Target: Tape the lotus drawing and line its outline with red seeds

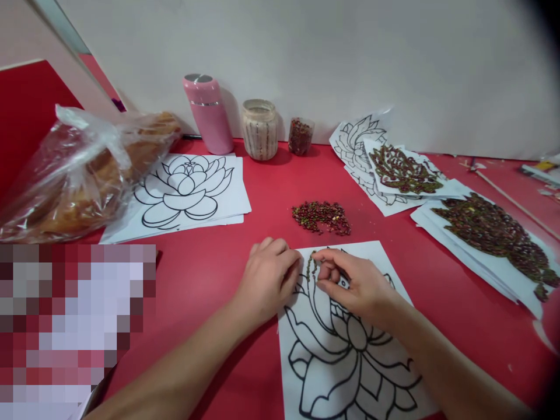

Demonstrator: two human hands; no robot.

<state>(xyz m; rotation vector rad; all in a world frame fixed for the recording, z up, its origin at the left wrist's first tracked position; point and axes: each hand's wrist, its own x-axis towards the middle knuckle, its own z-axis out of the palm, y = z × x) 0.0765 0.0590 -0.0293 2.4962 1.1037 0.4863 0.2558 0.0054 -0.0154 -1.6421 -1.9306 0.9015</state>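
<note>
A white sheet with a black lotus outline (321, 382) lies on the red table in front of me. My left hand (269, 277) rests at the sheet's upper left edge, its fingers curled together; whatever they hold, if anything, is hidden. Over the upper part of the drawing, my right hand (354, 283) has its thumb and fingers bent toward each other beside a short line of small green beans (311, 267) along a petal outline. Any bean between those fingers is too small to make out. Just beyond the sheet lies a loose pile of red and green beans (321, 217).
Along the wall stand a pink bottle (210, 116), a wrapped jar (260, 131) and a cup of beans (301, 137). Lotus sheets (236, 201) and a plastic bag (87, 181) lie left. Bean-covered sheets (464, 256) lie right. A blurred patch covers the lower left.
</note>
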